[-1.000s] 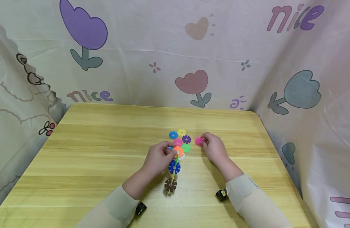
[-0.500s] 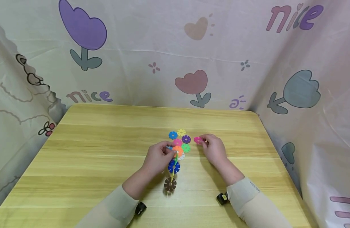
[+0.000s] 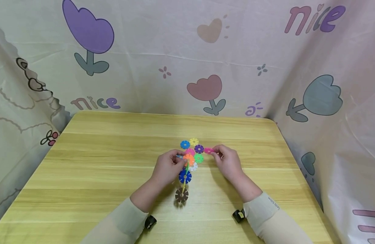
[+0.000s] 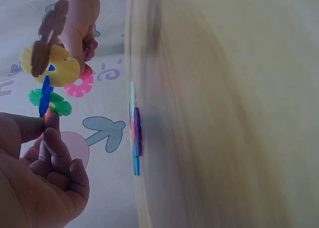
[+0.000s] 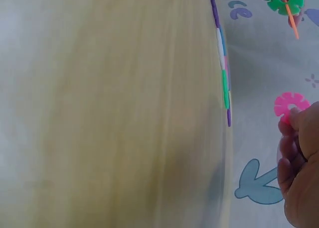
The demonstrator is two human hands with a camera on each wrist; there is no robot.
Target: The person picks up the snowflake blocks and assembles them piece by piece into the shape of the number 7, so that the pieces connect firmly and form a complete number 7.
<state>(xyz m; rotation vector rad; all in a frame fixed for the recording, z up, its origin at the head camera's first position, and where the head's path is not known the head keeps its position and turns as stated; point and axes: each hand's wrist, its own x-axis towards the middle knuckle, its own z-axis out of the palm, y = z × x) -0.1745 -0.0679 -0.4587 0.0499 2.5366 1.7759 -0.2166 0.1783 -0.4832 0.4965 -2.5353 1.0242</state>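
Note:
My left hand (image 3: 168, 167) pinches the end of a chain of slotted plastic snowflake discs between thumb and fingers. An orange disc (image 3: 189, 160) is at the fingertips, followed by a green disc (image 5: 284, 0), a dark blue disc (image 3: 185, 176), a yellow disc (image 4: 59, 66) and a brown disc (image 3: 181, 195). The chain is raised off the table in the left wrist view. My right hand (image 3: 228, 161) pinches a single pink disc (image 5: 290, 104) by its edge. That disc is apart from the chain, to its right.
Loose discs lie flat on the wooden table (image 3: 114, 176) beyond the chain: blue (image 3: 184, 144), yellow (image 3: 194, 141), purple (image 3: 199, 149), green (image 3: 198, 158), white (image 3: 193, 166) and a partly hidden pink one (image 3: 190, 151). A printed curtain (image 3: 151, 84) stands behind the table.
My right hand has brought the pink disc a little left, and the disc now appears more tilted. My left hand and the chain have shifted slightly left and up in the head view.

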